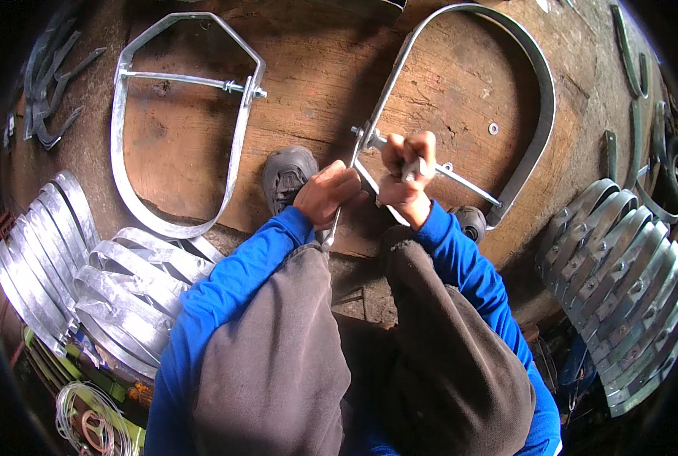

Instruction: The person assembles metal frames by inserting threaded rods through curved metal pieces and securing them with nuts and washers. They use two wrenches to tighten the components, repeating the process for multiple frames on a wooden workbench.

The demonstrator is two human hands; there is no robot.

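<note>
The right hand [407,173] hides part of the thin rod [469,184]. Only the end of a grey tool [412,168] pokes from its curled fingers, so I can't tell what kind it is. The left hand [326,194] is wrapped around a thin metal strip [330,236]; its fingertips are hard to see. The big grey hoop [544,91] lies on brown wood [308,99], its round end between one and two o'clock from the right fingers. Its bolt end [358,131] is at one o'clock from the left hand.
</note>
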